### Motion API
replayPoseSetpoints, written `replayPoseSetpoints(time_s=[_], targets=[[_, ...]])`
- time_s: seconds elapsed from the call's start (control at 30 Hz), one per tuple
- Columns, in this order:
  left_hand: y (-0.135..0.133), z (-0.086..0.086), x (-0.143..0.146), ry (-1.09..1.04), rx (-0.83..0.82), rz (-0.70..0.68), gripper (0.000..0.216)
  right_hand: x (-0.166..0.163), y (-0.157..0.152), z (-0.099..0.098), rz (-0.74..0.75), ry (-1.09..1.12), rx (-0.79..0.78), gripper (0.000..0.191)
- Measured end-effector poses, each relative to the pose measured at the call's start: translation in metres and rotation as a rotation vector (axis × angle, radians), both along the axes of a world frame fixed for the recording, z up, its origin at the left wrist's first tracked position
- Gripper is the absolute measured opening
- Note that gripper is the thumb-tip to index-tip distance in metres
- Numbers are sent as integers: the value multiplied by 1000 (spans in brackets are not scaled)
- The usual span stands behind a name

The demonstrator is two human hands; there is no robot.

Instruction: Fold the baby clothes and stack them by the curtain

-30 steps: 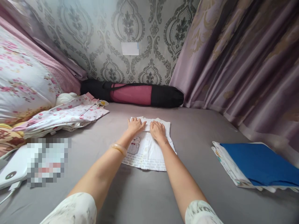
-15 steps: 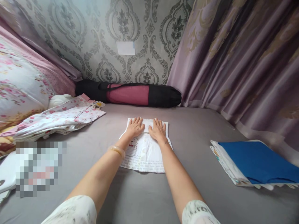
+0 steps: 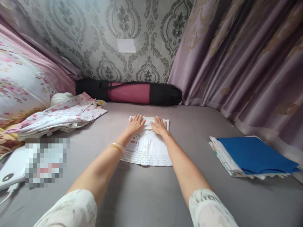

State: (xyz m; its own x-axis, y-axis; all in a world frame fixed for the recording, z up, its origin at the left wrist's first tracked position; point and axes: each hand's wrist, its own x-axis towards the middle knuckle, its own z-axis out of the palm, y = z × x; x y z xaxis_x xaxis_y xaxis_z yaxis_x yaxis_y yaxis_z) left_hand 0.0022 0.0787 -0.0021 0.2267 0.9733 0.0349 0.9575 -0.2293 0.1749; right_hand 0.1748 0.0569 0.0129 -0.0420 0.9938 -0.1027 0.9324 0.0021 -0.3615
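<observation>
A small white buttoned shirt (image 3: 151, 149) lies flat in front of me, with a cartoon bear print on its left and rows of lettering along its near edge. Its far part is folded over into a band. My left hand (image 3: 136, 125) rests palm down on the left of that band, fingers stretched out. On the band's right side lies my right hand (image 3: 159, 126), also flat with its fingers apart. Neither hand grips the cloth. A pale bangle (image 3: 117, 147) circles my left wrist.
A grey sheet (image 3: 196, 135) covers the surface. Folded clothes with a blue piece (image 3: 255, 154) on top lie at right. Left are a heart-print garment (image 3: 68, 115), a floral pillow (image 3: 21, 85) and a white corded device (image 3: 16, 167). A black-and-pink rolled bag (image 3: 129, 93) lies along the wall.
The view has shifted slightly. Both hands stay flat on the folded band of the shirt, with only small movement.
</observation>
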Motion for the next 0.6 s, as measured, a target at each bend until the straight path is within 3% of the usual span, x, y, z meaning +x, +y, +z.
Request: replayPoseSetpoints(time_s=[0.23,0.43,0.6], targets=[[-25,0,-8,18,15,-1,67,14,-26,2,175,-85,32,58],[-27,-11,-10,20,25,-12,75,12,-30,-9,169,-110,75,57],[-27,-1,-8,21,-27,2,76,12,-31,-5,170,-129,59,57]])
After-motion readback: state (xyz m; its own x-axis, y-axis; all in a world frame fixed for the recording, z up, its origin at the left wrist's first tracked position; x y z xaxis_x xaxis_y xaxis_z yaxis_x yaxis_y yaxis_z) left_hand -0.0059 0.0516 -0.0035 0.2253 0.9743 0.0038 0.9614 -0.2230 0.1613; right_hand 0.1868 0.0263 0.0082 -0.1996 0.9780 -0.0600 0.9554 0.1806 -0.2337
